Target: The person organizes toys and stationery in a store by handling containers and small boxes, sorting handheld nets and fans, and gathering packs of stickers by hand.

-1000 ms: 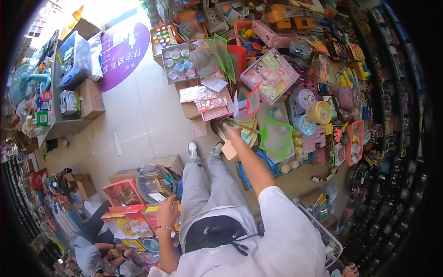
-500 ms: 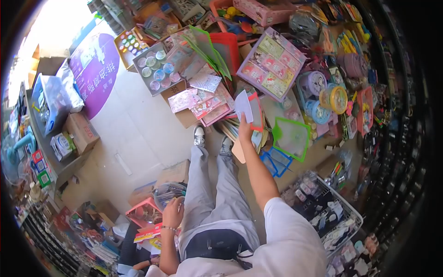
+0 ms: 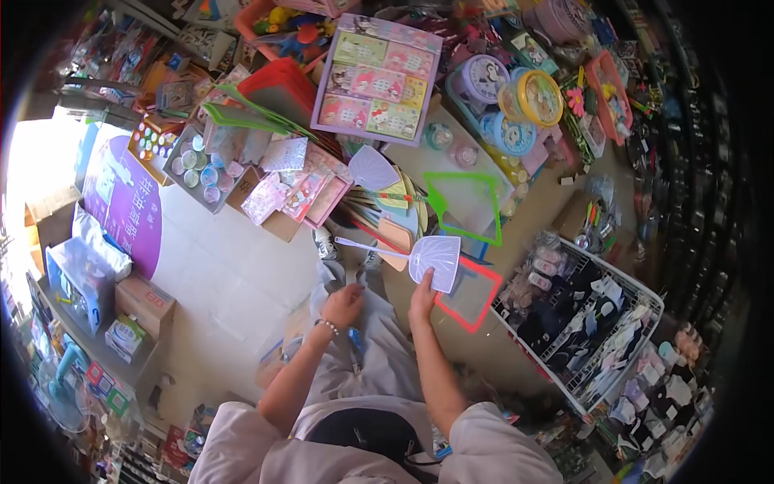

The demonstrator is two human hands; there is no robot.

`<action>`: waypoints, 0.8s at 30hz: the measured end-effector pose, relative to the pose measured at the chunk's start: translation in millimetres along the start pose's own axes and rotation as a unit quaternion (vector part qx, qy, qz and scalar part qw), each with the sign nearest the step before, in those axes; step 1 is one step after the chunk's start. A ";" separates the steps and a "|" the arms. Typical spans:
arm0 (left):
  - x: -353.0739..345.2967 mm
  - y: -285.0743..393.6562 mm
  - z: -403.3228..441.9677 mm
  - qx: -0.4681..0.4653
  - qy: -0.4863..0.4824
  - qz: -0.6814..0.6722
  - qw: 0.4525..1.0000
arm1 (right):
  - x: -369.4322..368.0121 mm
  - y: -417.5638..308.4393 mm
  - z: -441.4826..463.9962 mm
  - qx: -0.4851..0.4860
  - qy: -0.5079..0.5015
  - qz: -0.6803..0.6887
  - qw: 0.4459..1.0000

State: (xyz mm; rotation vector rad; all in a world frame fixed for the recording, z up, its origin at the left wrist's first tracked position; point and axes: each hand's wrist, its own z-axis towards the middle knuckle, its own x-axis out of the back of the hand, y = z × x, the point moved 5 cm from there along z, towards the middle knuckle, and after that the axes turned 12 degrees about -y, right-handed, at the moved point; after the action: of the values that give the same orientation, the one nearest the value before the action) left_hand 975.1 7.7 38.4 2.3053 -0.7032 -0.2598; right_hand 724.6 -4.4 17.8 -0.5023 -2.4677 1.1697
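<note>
My right hand point(image 3: 422, 297) grips the edge of a pale lilac fan point(image 3: 435, 260), whose thin handle points left. Beneath and beside it lie several flat fans, a peach one point(image 3: 394, 239) among them. Another lilac fan point(image 3: 372, 168) rests higher up, near a green-framed mesh piece point(image 3: 463, 208). A red-framed mesh piece point(image 3: 472, 297) lies just right of my right hand. My left hand point(image 3: 344, 304) is held over my legs with its fingers curled; whatever is in it, if anything, is hidden.
A purple box of printed packs point(image 3: 377, 81) and round tubs point(image 3: 530, 98) stand beyond the fans. At right is a wire basket point(image 3: 580, 323) of dark and white items. A cardboard box point(image 3: 145, 303) and blue bin point(image 3: 79, 278) sit at left.
The view has turned right. My right hand has drawn a lilac fan closer, and the red-framed piece now lies lower, beside that hand. My left hand has moved up and inward.
</note>
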 end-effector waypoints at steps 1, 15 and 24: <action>-9.0 3.3 11.6 0.001 -0.016 -0.004 1.000 | -3.4 1.9 -0.1 0.002 -0.003 -0.004 1.000; -31.2 62.0 129.8 -0.157 -0.014 0.197 0.968 | 13.6 -49.1 -3.2 0.049 -0.107 -0.020 0.993; -11.2 57.9 114.1 -0.226 0.055 0.374 0.898 | 145.0 -173.0 -46.1 0.226 -0.073 -0.114 0.965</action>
State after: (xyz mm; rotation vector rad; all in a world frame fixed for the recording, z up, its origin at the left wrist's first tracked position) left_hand 899.7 -86.2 -6.0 1.4656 -1.2573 0.0675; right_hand 592.0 -9.8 206.1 -0.0026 -2.1896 1.6484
